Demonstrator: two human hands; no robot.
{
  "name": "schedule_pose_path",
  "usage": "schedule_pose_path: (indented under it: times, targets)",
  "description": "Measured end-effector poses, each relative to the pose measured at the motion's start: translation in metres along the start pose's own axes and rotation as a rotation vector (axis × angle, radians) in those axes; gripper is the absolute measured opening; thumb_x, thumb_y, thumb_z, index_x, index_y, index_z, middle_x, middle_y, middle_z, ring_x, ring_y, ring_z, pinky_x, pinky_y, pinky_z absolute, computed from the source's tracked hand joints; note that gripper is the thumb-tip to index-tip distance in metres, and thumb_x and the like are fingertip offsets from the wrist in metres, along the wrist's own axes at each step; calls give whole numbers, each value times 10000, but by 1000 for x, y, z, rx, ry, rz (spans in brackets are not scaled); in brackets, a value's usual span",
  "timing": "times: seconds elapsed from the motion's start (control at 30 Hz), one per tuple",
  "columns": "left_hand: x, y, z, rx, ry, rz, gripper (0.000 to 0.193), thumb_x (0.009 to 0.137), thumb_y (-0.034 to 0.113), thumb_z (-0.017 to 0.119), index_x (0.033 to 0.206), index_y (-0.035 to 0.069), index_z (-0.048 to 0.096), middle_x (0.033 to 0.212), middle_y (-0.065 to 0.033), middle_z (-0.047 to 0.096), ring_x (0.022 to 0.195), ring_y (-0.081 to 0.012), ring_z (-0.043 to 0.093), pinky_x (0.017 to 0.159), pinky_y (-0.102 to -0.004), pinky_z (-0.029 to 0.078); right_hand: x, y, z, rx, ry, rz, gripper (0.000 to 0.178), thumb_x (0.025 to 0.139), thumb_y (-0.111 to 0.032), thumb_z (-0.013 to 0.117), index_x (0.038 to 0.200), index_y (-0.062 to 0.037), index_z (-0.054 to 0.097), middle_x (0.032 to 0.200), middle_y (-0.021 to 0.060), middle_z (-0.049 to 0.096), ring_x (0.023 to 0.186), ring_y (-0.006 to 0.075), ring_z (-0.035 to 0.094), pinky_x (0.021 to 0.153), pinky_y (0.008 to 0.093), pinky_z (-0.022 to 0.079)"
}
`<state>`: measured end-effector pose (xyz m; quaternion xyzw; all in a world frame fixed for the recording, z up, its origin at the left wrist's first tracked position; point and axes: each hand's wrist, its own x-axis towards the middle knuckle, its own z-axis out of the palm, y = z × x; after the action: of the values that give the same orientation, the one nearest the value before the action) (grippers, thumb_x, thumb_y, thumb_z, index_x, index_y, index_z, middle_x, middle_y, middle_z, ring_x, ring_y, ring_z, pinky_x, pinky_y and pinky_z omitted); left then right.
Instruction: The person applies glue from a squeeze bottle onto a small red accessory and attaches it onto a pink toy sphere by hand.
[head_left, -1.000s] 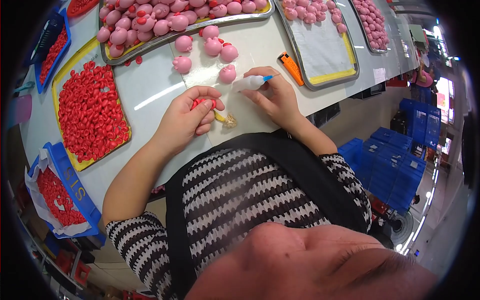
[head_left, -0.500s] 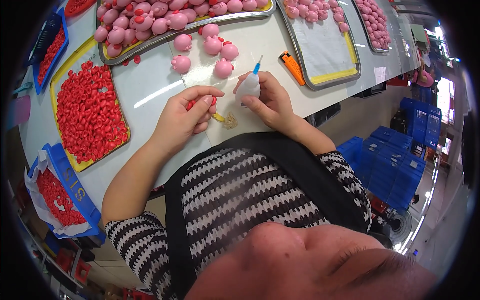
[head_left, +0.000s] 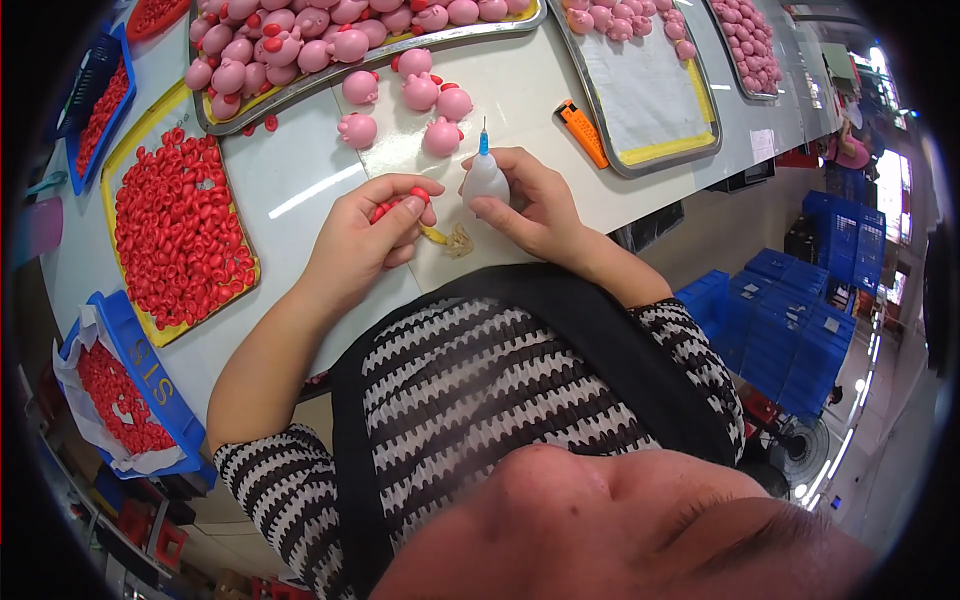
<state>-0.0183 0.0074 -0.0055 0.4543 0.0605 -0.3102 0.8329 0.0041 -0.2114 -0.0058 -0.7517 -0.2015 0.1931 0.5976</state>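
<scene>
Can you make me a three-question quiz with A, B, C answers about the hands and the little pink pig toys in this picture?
1. Where is the orange lighter?
A. beside a yellow-rimmed tray
B. in the blue bin
C. in the left hand

2. What colour is the tip of the small white bottle?
A. green
B. blue
C. black

3. How does the right hand hold the bottle?
A. lying flat
B. tip down
C. upright, tip up

Answers:
1 A, it lies on the table next to that tray.
2 B, the nozzle is blue.
3 C, the tip points away from the table, while the left hand pinches small red pieces.
</scene>
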Motion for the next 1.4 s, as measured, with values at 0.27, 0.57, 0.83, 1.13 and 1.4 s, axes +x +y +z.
schedule_pose_path:
  times: [0.27,0.57,0.83,1.13,1.4]
  targets:
    - [0,0,0,-56,13,-14,207,938,140,469,1039,-28,533,798,-30,519,537,-31,334,453,-180,265,0,2,0,-20,10,-18,339,865,-95,603,1159,8,470,978,62,570,899,99,548,792,241,447]
    - [-1,1,0,28,37,-41,205,935,159,481,1011,-16,555,738,-10,494,527,-38,337,450,-181,264,1,1,0,-14,4,3,340,860,-89,608,1156,9,471,981,59,565,904,100,546,796,242,443]
    - [-4,4,4,60,33,-81,224,935,170,463,1040,3,568,710,14,461,519,-30,310,445,-171,244,0,0,1,-22,7,-16,341,857,-81,609,1154,11,470,990,53,557,908,94,536,797,238,437]
    - [-3,1,-1,72,9,-85,226,931,144,469,1062,-6,576,743,-8,488,521,-34,330,450,-174,256,1,0,1,-45,28,-43,329,848,-80,616,1139,5,489,969,48,568,881,91,544,767,234,445]
    - [-2,-1,0,83,-13,-59,240,931,139,486,1119,12,563,803,-19,517,532,-30,333,463,-166,268,1,0,2,-39,28,-56,337,847,-86,620,1142,11,489,977,52,569,891,92,544,775,237,443]
